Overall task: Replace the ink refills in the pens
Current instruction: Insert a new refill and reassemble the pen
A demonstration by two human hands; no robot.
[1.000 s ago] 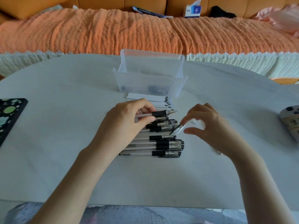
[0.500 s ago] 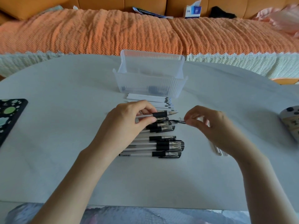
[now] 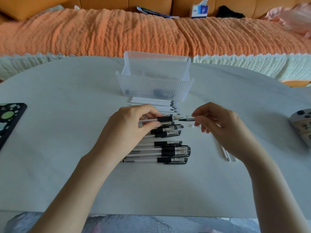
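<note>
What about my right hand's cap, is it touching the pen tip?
Cannot tell. Head view: the cap, pinched by the right hand, sits at the tip of the pen in the left hand, its clip overlapping it; neither gap nor contact shows.
</note>
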